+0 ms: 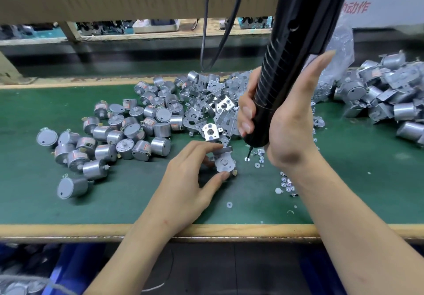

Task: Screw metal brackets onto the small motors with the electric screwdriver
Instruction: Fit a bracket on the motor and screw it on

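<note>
My left hand (pixel 190 177) pinches a small silver motor with a metal bracket laid on it (pixel 225 163), held just above the green mat. My right hand (pixel 280 120) grips the black electric screwdriver (pixel 289 56), which hangs upright. Its bit (pixel 249 153) points down at a screw (pixel 247 159) on the mat, just right of the held motor. Loose screws and white washers (pixel 285 183) are scattered under my right wrist. A heap of bare motors (pixel 128 132) lies to the left. Loose brackets (pixel 211 109) are piled behind my hands.
A pile of motors with brackets on them (pixel 385 97) lies at the far right beside a clear plastic bag (pixel 339 49). Black cables (pixel 206 31) hang down at the back. The bench's wooden front edge (pixel 68 229) runs below my arms. Blue bins (pixel 59 269) sit underneath.
</note>
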Motion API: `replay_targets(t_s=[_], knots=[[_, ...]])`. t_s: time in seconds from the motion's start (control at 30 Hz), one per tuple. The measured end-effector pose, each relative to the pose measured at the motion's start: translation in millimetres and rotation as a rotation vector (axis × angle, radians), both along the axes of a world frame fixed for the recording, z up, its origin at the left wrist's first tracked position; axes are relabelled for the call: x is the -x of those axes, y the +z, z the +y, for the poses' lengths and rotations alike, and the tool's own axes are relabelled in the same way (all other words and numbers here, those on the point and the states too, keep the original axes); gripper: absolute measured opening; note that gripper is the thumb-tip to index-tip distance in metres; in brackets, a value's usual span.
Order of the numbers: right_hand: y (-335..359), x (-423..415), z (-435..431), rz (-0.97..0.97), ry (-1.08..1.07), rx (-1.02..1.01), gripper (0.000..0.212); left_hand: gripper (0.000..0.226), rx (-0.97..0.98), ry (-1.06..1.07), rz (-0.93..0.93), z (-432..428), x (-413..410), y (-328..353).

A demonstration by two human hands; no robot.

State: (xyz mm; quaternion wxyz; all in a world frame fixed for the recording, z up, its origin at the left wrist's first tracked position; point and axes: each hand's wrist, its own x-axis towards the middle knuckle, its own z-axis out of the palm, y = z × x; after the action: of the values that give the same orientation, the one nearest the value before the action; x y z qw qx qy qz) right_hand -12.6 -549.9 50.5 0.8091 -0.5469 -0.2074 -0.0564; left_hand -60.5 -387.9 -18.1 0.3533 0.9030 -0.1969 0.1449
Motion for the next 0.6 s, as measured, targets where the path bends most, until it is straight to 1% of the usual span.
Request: replay_targets(t_s=[0.1, 0.27, 0.43, 0.47, 0.53, 0.57, 0.6], knots=[[7.5, 2.4, 8.2, -0.016, 0.043, -0.02, 0.075, 0.04, -0.004, -0.006, -0.006, -0.5, 0.2, 0.7], [5.4, 5.1, 24.0, 0.05, 0.075, 0.0, 0.074, 0.038, -0.014, 0.007, -0.025, -1.5, 0.6, 0.8], [-2.4, 5.9, 29.8, 0.066, 0.077, 0.003, 0.074, 0.04, -0.013, 0.002, -0.038, -2.4, 0.1, 2.0], [-3.4, 5.5, 30.3, 0.065, 0.076, -0.001, 0.075, 0.04, -0.014, 0.001, -0.04, -2.3, 0.1, 2.0], [-4.1, 5.5, 31.1, 0.061, 0.08, -0.007, 0.085, 0.04, -0.017, -0.001, -0.043, -2.3, 0.1, 2.0], [-4.0, 5.6, 31.4, 0.054, 0.083, -0.011, 0.085, 0.04, -0.019, -0.002, -0.044, -2.5, -0.1, 2.0], [-3.8, 5.9, 32.3, 0.043, 0.087, -0.012, 0.08, 0.04, -0.02, -0.002, -0.045, -2.7, -0.4, 2.0]])
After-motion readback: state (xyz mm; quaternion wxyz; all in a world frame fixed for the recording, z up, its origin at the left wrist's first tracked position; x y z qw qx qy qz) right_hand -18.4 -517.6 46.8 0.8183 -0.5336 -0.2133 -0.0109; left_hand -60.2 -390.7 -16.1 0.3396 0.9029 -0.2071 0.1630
